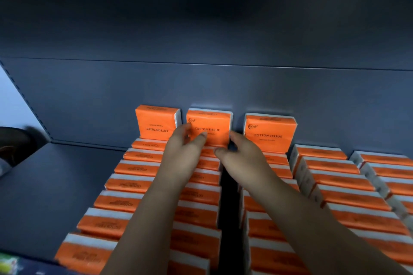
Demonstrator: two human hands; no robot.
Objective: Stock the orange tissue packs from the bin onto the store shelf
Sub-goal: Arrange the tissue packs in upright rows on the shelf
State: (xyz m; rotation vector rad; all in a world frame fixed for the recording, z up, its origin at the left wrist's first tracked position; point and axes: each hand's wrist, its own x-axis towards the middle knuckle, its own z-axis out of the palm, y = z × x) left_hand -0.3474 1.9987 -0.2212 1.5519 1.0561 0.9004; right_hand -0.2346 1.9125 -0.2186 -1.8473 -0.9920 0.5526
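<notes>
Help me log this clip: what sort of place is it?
Probably a shop aisle: a grey metal shelf with a back panel, filled with rows of identical orange tissue packs, both hands at an upright pack.

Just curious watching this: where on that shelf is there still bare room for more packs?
Bare dark grey shelf floor lies left of the leftmost row of orange tissue packs. A narrow dark gap runs between the two middle rows. Right of it, rows sit crowded. Both hands meet at the middle upright pack.
</notes>
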